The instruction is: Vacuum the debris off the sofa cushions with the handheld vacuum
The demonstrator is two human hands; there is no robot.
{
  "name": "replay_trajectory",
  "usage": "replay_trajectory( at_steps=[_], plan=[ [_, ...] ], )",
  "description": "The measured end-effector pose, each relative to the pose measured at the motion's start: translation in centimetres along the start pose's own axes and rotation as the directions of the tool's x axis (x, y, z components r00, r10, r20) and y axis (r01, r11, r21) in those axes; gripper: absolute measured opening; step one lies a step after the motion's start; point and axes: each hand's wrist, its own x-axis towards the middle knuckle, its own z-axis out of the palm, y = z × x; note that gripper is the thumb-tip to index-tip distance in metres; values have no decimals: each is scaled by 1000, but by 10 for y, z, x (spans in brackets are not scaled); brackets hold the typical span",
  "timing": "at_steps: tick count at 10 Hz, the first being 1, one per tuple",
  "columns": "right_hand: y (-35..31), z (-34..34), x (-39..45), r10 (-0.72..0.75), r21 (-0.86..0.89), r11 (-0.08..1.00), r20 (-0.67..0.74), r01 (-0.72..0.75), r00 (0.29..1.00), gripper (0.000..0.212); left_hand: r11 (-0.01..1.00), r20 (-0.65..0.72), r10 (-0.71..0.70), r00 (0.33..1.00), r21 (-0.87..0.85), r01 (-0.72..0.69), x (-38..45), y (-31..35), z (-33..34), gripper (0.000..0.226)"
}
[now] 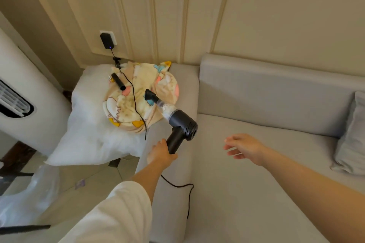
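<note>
Counting from my remote seat: one handheld vacuum, black, with a clear dust cup holding pale fluff and a dark nozzle at its tip. My left hand is wrapped around its grip, holding it up above the left end of the sofa seat, nozzle aimed toward the wall. My right hand holds nothing; its fingers are loosely spread and it hovers over the seat cushion.

One black cord trails from below the left hand across the seat edge. One charger plug sits in a wall socket, its thin cable running down over one patterned blanket, bundled and printed with cartoon figures. One black cylindrical attachment lies on that blanket. One white pillow sits under the blanket, beside the sofa end.

Sofa: pale grey, one back cushion, one grey throw pillow at the far right. I cannot make out debris on the fabric.

Room: cream panelled wall, one white tower appliance with a vent at left, tiled floor, and clear plastic wrap lying on it.
</note>
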Motion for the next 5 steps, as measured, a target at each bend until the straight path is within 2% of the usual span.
replay_trajectory(
  at_steps=[1, 2, 4, 5],
  plan=[
    [1, 3, 3, 11, -1, 1000, -7, -11, 1000, 10, 993, 147, -111, 983, 56, 104, 9, -13, 7, 57],
    [-2, 5, 2, -15, -3, 1000, 12, 15, 1000, 8, 986, 185, -161, 970, 74, 149, 12, -25, 13, 60],
    [-8, -2, 0, -34, -46, 998, 47, 37, 998, 11, 979, 221, -186, 957, 124, 161, 8, -37, 12, 67],
    [-17, -6, -2, -69, -24, 997, 45, 70, 997, 11, 983, 189, -164, 968, 114, 145, 4, -38, 12, 66]
  ],
)
